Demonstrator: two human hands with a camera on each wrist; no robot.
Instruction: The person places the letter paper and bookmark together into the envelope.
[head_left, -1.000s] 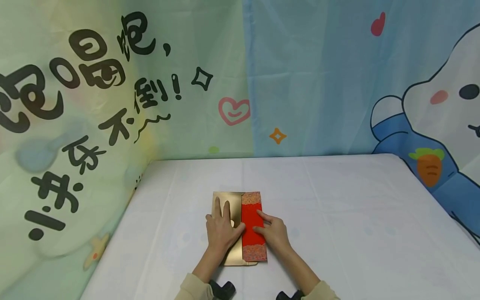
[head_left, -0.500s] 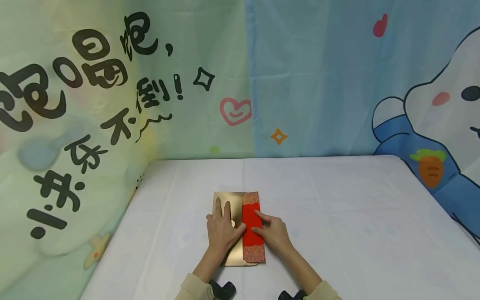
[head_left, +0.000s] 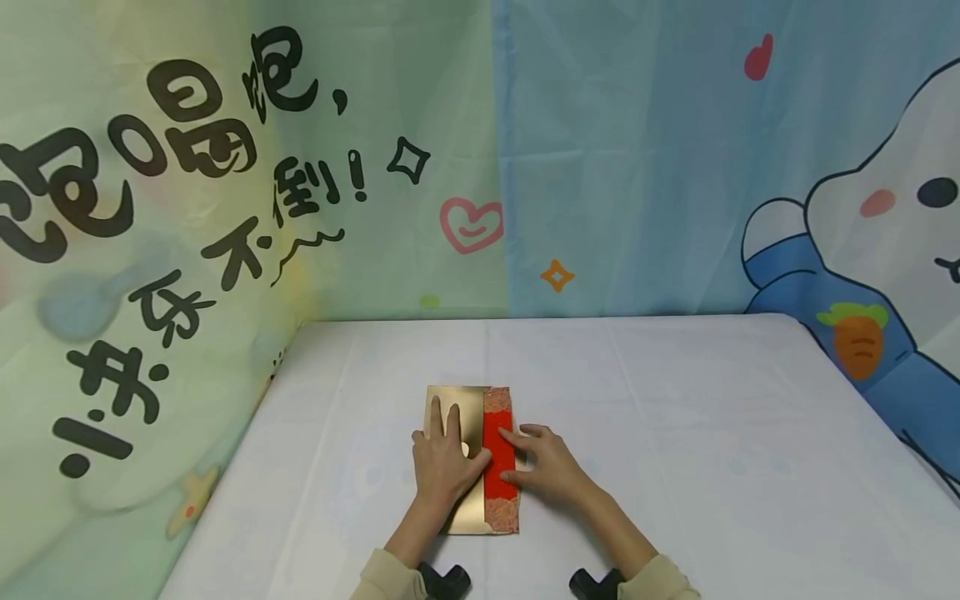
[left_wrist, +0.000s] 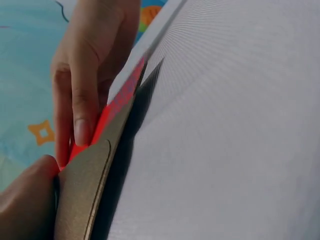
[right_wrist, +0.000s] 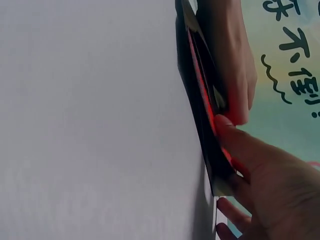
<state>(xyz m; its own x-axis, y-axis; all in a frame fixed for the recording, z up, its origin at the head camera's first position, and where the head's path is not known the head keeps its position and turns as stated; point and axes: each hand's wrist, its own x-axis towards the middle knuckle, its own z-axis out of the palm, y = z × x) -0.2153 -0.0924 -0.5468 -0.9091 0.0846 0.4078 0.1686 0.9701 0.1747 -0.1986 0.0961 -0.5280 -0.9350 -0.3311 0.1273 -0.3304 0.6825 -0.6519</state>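
A flat gold card (head_left: 470, 408) lies on the white table, and along its right side runs a red paper piece (head_left: 497, 454) with patterned bands at both ends. My left hand (head_left: 442, 458) rests on the gold card with spread fingers, its thumb reaching the line where gold meets red. My right hand (head_left: 551, 468) holds the red piece by its right side, index finger and thumb tips on the red. In the right wrist view the thumb of the right hand (right_wrist: 270, 175) lies on the red edge. How far the red piece extends beneath the gold is hidden.
The white-covered table (head_left: 675, 433) spreads out on both sides of the hands. Printed cloth (head_left: 637, 167) with lettering and a cartoon animal hangs behind and to the left. Black wrist mounts (head_left: 446, 581) sit at the sleeves.
The red piece's right edge has moved left, so its visible strip is narrower. My right hand has followed it leftward and spread its fingers slightly. The left hand stays in place.
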